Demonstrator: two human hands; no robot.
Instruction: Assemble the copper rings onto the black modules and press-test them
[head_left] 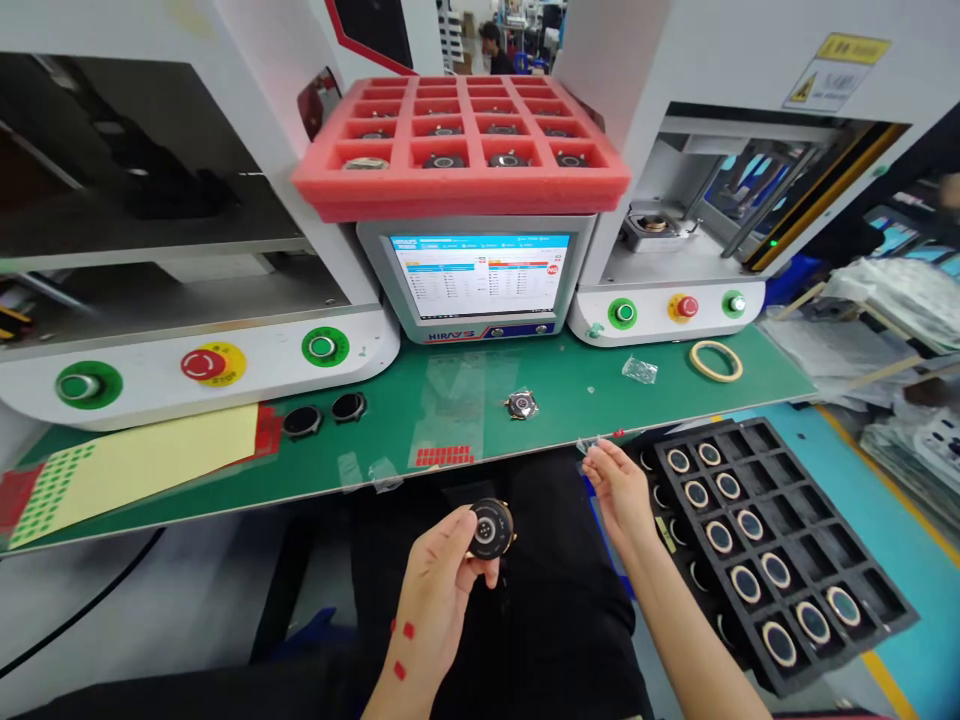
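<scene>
My left hand (442, 575) holds a round black watch body (491, 529) by its edge, its back with a ring of small contacts facing up. Small red stickers are on my left wrist. Near the table's front edge, my right hand (619, 488) pinches a small piece of clear film (587, 445). Another round watch part (521, 404) lies on the green table (390, 400), beyond both hands. Two dark watch cases (302, 421) sit side by side farther left. A sheet of red stickers (444, 456) lies by the front edge.
A pink foam tray (461, 190) with watch parts rests on a monitor (480, 280) between two press machines. At right is a black foam tray (817, 545) of round parts. A beige ring (715, 362), clear film (639, 370) and a yellow sticker sheet (150, 465) lie on the table.
</scene>
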